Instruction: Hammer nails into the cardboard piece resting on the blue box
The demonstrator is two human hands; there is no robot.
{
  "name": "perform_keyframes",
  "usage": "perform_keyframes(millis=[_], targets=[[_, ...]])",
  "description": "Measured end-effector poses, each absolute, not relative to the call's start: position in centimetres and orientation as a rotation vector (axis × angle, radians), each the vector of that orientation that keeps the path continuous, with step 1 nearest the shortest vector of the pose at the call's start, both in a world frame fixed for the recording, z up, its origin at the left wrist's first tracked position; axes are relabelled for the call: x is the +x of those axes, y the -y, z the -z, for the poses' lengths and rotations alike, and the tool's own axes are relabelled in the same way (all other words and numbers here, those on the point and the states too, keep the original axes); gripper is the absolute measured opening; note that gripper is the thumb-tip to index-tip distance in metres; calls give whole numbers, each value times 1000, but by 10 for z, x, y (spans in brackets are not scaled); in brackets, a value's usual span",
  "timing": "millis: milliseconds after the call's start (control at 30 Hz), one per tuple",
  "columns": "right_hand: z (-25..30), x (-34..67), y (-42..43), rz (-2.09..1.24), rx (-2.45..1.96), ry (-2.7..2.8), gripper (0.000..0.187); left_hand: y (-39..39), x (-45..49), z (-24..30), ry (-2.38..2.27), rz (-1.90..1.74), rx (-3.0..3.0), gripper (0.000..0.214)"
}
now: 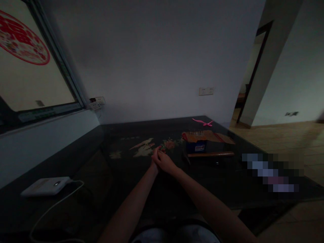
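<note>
My left hand and my right hand are clasped together over the middle of the dark table. The fingers are closed round each other, and I see nothing between them. To their right lies a hammer with a brown wooden handle, its dark head toward my hands. Just behind it stands a small blue box. A torn piece of brown cardboard rests on top, with a row of thin upright pieces, perhaps nails, at its back edge.
A pink ribbon lies near the far right corner. At the left is a white power bank with a white cable. A pixelated patch covers something at the right edge. A wall with sockets bounds the back; a window is on the left.
</note>
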State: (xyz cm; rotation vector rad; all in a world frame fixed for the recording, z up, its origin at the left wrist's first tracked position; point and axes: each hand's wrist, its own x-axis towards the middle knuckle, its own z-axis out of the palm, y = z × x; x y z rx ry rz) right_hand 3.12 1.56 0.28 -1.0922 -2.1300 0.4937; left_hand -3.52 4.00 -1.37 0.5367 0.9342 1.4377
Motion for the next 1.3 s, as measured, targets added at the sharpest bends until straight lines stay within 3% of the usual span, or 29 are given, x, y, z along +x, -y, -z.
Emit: perform_keyframes(millis=[800,900,1033,1300], targets=[[-12,37,-13,-555,-1014,2078,27,-37,-33,17,-711,-1472,496,40],[-18,48,-17,-596,-974,1991,37,-39,-35,16,-624,-1458,579,46],[-25,95,-18,-662,-934,1633,45,-44,-39,18,-774,-1437,623,45],[0,241,-35,-245,-1432,1381,59,-46,-35,23,-953,-1444,721,41]])
